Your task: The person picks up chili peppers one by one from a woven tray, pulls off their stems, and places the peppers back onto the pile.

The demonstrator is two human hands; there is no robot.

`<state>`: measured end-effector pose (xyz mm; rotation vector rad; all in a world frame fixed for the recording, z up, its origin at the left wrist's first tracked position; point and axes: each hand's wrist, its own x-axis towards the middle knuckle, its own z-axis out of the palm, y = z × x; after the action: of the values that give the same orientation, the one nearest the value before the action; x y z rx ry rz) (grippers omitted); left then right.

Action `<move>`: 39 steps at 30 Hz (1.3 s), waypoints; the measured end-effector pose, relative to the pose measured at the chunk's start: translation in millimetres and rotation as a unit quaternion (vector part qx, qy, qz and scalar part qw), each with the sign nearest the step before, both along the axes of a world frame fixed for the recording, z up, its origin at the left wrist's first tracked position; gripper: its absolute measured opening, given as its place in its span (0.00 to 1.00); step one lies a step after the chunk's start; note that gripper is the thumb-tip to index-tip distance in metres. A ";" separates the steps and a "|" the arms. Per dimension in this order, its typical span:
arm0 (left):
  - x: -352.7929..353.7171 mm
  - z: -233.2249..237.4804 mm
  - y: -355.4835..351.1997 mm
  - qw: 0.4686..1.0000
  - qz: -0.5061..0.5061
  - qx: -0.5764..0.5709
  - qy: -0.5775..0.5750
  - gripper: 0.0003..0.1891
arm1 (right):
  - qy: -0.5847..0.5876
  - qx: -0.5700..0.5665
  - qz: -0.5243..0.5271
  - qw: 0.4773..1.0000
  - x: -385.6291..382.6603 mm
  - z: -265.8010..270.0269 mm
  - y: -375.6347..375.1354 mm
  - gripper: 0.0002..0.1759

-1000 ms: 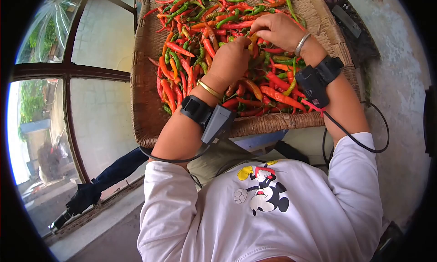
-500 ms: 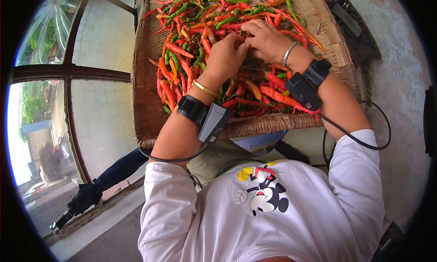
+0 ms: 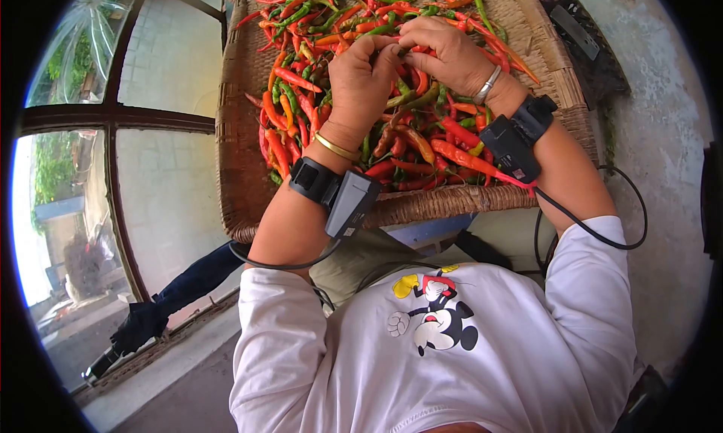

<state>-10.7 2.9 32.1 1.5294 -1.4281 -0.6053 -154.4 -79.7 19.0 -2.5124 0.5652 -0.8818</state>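
Observation:
A woven basket tray (image 3: 452, 201) holds a heap of red, orange and green chili peppers (image 3: 410, 143). Over the heap, my right hand (image 3: 450, 58) is closed around a red chili pepper (image 3: 423, 50), of which a short stretch shows under the fingers. My left hand (image 3: 363, 83) meets it from the left, thumb and forefinger pinched together at the pepper's stem end. Both sets of fingertips nearly touch, and they hide most of the stem. Below the hands lie wrinkled orange and dark green chili peppers.
A window with a dark frame (image 3: 113, 118) stands close on the left. Black wrist devices (image 3: 354, 199) with cables (image 3: 587, 233) are strapped to both forearms. A black object (image 3: 584, 38) lies beyond the tray's right edge, near the wall.
Both hands have risen slightly away from my body, uncovering more chili peppers beneath them. A red chili pepper now shows in my right hand. The tray has stayed put.

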 end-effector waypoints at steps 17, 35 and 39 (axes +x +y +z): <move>5.2 -7.4 -7.0 0.968 -0.009 0.016 0.251 0.07 | -0.208 0.526 0.058 0.823 -15.4 10.9 -13.4 0.13; 5.3 -27.4 -8.0 0.997 -0.055 0.049 -0.020 0.08 | 0.392 0.111 -0.103 0.907 -3.3 16.3 8.1 0.18; 5.1 -22.0 -5.8 0.992 -0.051 0.080 -0.077 0.08 | 0.472 0.076 -0.124 0.869 11.0 24.8 23.7 0.20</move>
<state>-5.6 -2.9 10.1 1.6667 -1.6147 -0.6897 -143.3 -56.0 43.8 -2.6190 1.2039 0.4122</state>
